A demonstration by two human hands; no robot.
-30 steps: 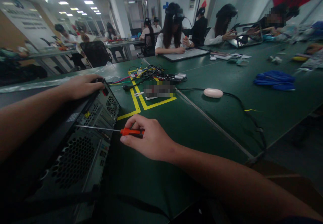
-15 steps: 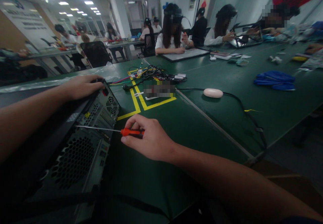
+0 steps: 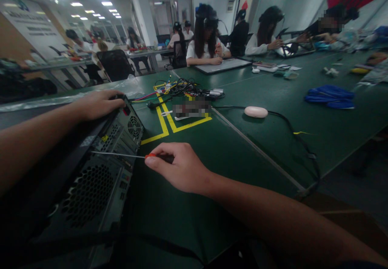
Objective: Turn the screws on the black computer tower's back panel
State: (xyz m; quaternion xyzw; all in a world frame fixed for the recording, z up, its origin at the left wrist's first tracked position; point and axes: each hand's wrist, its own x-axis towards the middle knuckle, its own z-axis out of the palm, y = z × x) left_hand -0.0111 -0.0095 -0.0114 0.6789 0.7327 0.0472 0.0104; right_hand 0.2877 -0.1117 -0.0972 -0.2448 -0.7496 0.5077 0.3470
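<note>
The right hand (image 3: 183, 170) pinches the handle of a screwdriver (image 3: 149, 155) between thumb and curled fingers, so only the red-orange collar and a bit of dark grip show past the skin. That hand hangs above the green table (image 3: 169, 224), apart from the desktop computer case (image 3: 65, 159), which lies to its left with its rear panel (image 3: 117, 174) turned toward it.

The key relation is the line of the screwdriver: its long axis runs leftward from the right hand, nearly level across the view, and crosses the long edge where the dark cover meets the rear panel. The slim shaft (image 3: 119, 154) alone bridges the gap. Its tip ends at that edge, between the honeycomb vent (image 3: 87, 196) and the small fan grille (image 3: 133, 126); the spot is dark, so whether it sits in a screw head is hard to say.

The left hand (image 3: 98, 104) lies palm down over the far corner of the case, beyond the tip, with its fingers reaching over the edge. It is the only hand touching the case; I cannot tell how firmly it grips.

Past the case, a tangle of cables (image 3: 188, 87) lies around yellow tape (image 3: 191, 124), and a pale pink oval item (image 3: 256, 111) rests farther right.
</note>
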